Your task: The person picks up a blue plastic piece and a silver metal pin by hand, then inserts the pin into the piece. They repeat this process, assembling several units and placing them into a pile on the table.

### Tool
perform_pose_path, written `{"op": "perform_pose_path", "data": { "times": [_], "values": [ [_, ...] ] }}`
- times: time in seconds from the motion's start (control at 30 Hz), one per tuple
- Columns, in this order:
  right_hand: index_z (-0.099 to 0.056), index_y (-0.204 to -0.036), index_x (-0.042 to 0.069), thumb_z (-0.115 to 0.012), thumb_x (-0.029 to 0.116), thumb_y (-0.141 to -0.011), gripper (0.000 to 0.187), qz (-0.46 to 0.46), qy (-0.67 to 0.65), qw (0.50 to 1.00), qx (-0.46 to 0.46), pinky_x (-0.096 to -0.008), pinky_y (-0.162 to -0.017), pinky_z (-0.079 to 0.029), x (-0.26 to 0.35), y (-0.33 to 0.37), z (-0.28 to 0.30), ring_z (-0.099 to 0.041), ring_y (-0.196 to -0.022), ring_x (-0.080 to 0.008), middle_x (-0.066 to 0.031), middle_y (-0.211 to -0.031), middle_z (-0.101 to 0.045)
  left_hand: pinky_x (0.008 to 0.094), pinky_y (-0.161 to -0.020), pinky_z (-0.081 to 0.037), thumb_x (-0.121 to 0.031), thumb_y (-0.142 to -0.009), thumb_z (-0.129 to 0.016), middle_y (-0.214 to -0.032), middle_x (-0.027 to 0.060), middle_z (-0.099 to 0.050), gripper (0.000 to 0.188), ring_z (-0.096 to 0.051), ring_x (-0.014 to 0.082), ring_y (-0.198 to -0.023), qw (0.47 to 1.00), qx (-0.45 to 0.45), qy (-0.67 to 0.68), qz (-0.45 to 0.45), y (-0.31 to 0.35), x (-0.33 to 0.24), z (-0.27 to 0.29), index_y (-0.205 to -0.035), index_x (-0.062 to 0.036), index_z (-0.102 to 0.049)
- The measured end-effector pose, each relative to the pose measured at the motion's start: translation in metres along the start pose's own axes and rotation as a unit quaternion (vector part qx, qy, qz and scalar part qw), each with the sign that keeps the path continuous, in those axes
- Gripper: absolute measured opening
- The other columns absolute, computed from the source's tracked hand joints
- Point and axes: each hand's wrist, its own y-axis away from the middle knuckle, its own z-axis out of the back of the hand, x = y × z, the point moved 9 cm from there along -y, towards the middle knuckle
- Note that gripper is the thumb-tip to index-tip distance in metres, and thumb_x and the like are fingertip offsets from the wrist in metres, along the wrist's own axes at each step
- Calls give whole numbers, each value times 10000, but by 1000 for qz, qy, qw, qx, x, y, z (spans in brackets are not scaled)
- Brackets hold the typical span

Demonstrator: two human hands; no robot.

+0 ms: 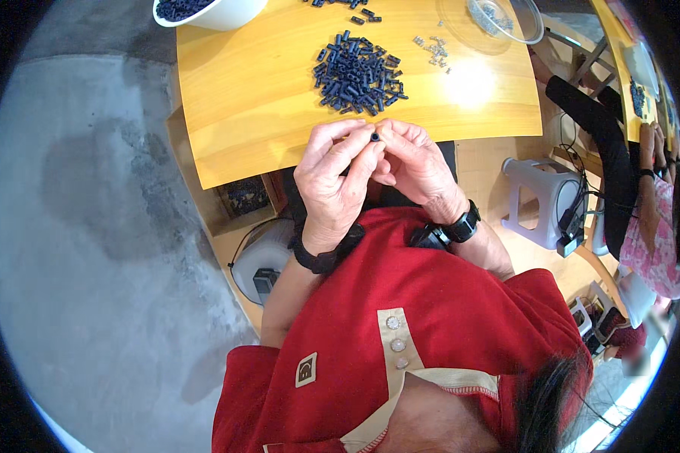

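Yellow surface bore one heap of dark tubes. One small tube, open end toward you, sat pinched between your left grip and right grip, just short of the heap.

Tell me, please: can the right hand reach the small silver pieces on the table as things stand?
Probably yes: only bare tabletop seems to lie between the right hand and the silver pieces, with the dark pile off to the left. That hand is, however, busy with a small dark piece.
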Motion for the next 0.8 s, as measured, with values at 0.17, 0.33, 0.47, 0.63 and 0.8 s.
{"op": "perform_pose_path", "data": {
  "times": [0.17, 0.33, 0.47, 0.63, 0.8],
  "values": [
    [-635, -840, 66, -650, 252, -955, 219, 95, 221, 964, -116, -181, -473, -384, 25, 10, 17, -492, -539, -23, 40, -659, -584, 320, -802, -527, 23, -802, -719, -943, 138, -699, 149, -676, 245, -887, 988, 47, -137, -55, -1, -6, -8, -946, 14, -683],
    [-638, -863, 33, -696, 157, -913, 146, 130, 298, 936, -132, -181, -459, -384, 36, 17, 20, -496, -543, -17, 34, -668, -601, 361, -712, -519, 34, -813, -684, -890, 144, -673, 125, -655, 297, -809, 965, 93, -215, -114, -4, -14, -24, -930, 4, -653],
    [-640, -873, 2, -692, 175, -912, 185, 170, 407, 885, -148, -213, -486, -424, 49, 23, 13, -515, -562, -37, 7, -654, -601, 408, -710, -495, 9, -813, -673, -890, 131, -642, 164, -623, 319, -799, 964, 108, -212, -122, -2, -12, -32, -970, -4, -629],
    [-635, -936, -2, -634, 137, -956, 140, 113, 465, 866, -146, -195, -623, -483, 55, 25, 16, -553, -700, -23, 15, -776, -624, 413, -713, -496, 10, -803, -691, -886, 131, -646, 177, -625, 320, -797, 958, 122, -221, -133, -3, -11, -40, -969, -3, -633],
    [-611, -958, -1, -607, 141, -974, 143, 93, 379, 909, -148, -187, -620, -460, 52, 23, 23, -529, -699, -23, 26, -773, -590, 398, -696, -508, 6, -793, -724, -869, 129, -660, 190, -639, 306, -780, 972, 101, -186, -106, -4, -4, -40, -971, -7, -656]
  ]
}}
